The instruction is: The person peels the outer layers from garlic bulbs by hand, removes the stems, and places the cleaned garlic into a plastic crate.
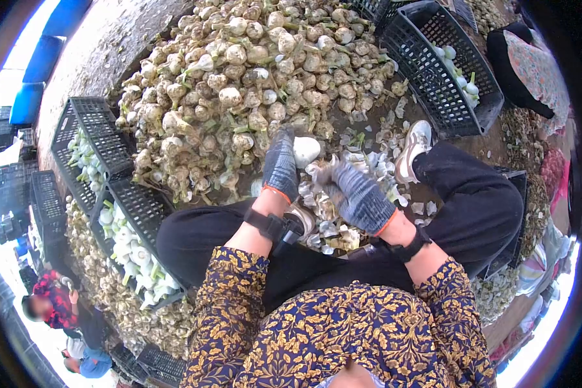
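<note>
In a grey knitted glove, my left hand (281, 165) is closed around a white peeled garlic bulb (306, 151), which shows at its right side, above my lap. My right hand (357, 194), also gloved, is just right of the bulb with its fingers curled; whatever lies between them is too blurred to make out. Loose garlic skins (372, 169) cover the ground beneath and beside both hands. A large heap of unpeeled garlic bulbs (239, 84) rises in front of me.
Black crates (142, 210) with peeled garlic stand at the left, and another black crate (433, 71) is at the upper right. A person (52, 301) in a red checked top is at the lower left. Another person's patterned clothing (537, 71) shows at the upper right.
</note>
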Tool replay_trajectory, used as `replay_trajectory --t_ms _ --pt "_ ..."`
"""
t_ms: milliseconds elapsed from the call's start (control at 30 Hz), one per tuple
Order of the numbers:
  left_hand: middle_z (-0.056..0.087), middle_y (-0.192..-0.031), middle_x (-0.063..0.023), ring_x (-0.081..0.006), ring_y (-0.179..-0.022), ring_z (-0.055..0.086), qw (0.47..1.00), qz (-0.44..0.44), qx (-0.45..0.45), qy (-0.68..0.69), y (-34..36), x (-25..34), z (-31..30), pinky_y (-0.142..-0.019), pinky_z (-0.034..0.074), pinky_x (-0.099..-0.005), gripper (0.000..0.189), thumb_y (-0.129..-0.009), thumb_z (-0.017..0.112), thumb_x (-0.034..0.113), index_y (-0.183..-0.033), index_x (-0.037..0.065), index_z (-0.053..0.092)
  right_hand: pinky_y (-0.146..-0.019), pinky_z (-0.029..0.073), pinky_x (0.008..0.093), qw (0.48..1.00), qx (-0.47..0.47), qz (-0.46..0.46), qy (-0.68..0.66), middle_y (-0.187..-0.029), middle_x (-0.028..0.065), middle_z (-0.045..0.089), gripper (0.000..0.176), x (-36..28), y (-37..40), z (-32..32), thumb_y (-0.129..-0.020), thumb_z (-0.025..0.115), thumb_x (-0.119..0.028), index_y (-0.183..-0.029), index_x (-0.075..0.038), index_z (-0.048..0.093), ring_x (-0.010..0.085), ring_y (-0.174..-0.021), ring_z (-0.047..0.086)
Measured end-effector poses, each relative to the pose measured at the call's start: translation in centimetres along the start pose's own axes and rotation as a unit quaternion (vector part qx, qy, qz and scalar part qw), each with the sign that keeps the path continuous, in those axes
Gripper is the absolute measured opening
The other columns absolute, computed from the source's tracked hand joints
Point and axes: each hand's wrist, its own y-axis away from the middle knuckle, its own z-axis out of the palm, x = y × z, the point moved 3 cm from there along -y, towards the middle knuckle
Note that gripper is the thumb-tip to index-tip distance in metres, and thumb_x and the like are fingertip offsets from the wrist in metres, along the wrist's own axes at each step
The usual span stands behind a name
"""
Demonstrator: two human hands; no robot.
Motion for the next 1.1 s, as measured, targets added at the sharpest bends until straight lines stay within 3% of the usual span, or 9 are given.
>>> replay_trajectory --t_ms 133,400,467,533,567,700,767,933,1100 --pt "0.06 -0.08 -0.0056 -0.0178 -0.067 0.059 0.994 -0.022 -0.021 0.106 0.5 0.2 0.5 -0.062 0.051 -0.0305 0.026 -0.085 0.05 0.035 -0.093 0.01 0.054 -0.073 0.045 0.0367 0.965 -0.23 0.061 0.108 -0.084 0.0166 0.058 0.016 2.7 1.7 1.2 -0.075 0.056 -0.01 -0.087 0.0 0.06 0.0312 -0.085 0.054" --pt "0.059 -0.083 -0.006 -0.0143 -0.072 0.058 0.996 0.082 -0.012 -0.03 -0.3 -0.2 -0.2 -0.059 0.049 -0.0279 0.03 -0.087 0.046 0.035 -0.095 0.008 0.055 -0.082 0.043 0.0384 0.971 0.115 0.107 0.181 -0.106 0.0167 0.054 0.036 3.2 -0.7 0.4 -0.078 0.054 -0.023 -0.106 -0.001 0.05 0.0292 -0.1 0.05" --pt "0.059 -0.083 -0.0041 -0.0111 -0.069 0.056 0.985 0.126 -0.01 -0.115 0.8 0.5 0.9 -0.059 0.046 -0.0241 0.031 -0.088 0.045 0.033 -0.098 0.006 0.057 -0.075 0.049 0.0362 0.768 0.027 0.384 -0.512 -0.114 0.008 0.051 0.036 3.5 -1.4 2.5 -0.083 0.05 -0.027 -0.115 -0.01 0.048 0.0223 -0.094 0.054" --pt "0.059 -0.089 -0.0051 -0.0124 -0.076 0.055 0.964 0.138 -0.047 -0.221 0.5 -0.7 1.0 -0.066 0.046 -0.0255 0.031 -0.089 0.044 0.032 -0.1 0.006 0.057 -0.072 0.051 0.0353 0.611 0.037 0.372 -0.698 -0.102 0.0048 0.057 0.033 3.5 -2.3 3.8 -0.084 0.049 -0.032 -0.112 -0.014 0.05 0.0191 -0.082 0.058" --pt "0.057 -0.096 -0.0062 -0.0142 -0.085 0.053 0.872 0.239 -0.018 -0.426 0.0 -1.2 0.4 -0.076 0.043 -0.0274 0.031 -0.089 0.045 0.03 -0.104 0.005 0.055 -0.07 0.052 0.0355 0.607 0.06 0.391 -0.689 -0.099 0.0055 0.058 0.031 4.7 -2.0 4.0 -0.083 0.05 -0.032 -0.108 -0.013 0.052 0.02 -0.079 0.059" --pt "0.055 -0.103 -0.0081 -0.0153 -0.094 0.05 0.932 0.27 -0.046 -0.237 1.4 0.3 1.7 -0.083 0.039 -0.0266 0.032 -0.088 0.045 0.024 -0.11 0.002 0.05 -0.057 0.053 0.0375 0.584 0.185 0.452 -0.649 -0.081 0.0079 0.059 0.033 7.3 -3.0 -0.3 -0.078 0.057 -0.034 -0.095 -0.007 0.053 0.024 -0.065 0.06" --pt "0.056 -0.101 -0.0124 -0.0186 -0.092 0.052 0.93 0.219 0.059 -0.288 1.5 0.8 0.5 -0.081 0.04 -0.0286 0.032 -0.088 0.045 0.022 -0.107 -0.002 0.051 -0.06 0.053 0.0383 0.675 0.215 0.271 -0.651 -0.083 0.0137 0.058 0.032 10.5 -4.5 -5.8 -0.079 0.051 -0.032 -0.092 -0.003 0.051 0.0267 -0.068 0.059" --pt "0.054 -0.106 -0.015 -0.0204 -0.097 0.05 0.981 0.076 0.05 -0.174 2.1 -0.4 0.6 -0.085 0.038 -0.0288 0.036 -0.088 0.044 0.022 -0.112 -0.005 0.047 -0.074 0.05 0.0447 0.585 0.474 0.191 -0.63 -0.094 0.0227 0.054 0.055 11.4 -7.7 -18.0 -0.083 0.033 -0.047 -0.101 0.004 0.047 0.0359 -0.08 0.057" --pt "0.059 -0.092 -0.0143 -0.0251 -0.083 0.055 0.953 0.172 -0.036 -0.247 2.1 -0.2 1.1 -0.075 0.041 -0.0337 0.028 -0.089 0.042 0.021 -0.097 -0.002 0.056 -0.052 0.047 0.0307 0.781 0.181 0.349 -0.484 -0.07 0.006 0.058 0.021 14.9 -12.1 -8.2 -0.081 0.05 -0.028 -0.086 -0.008 0.054 0.0187 -0.059 0.056"
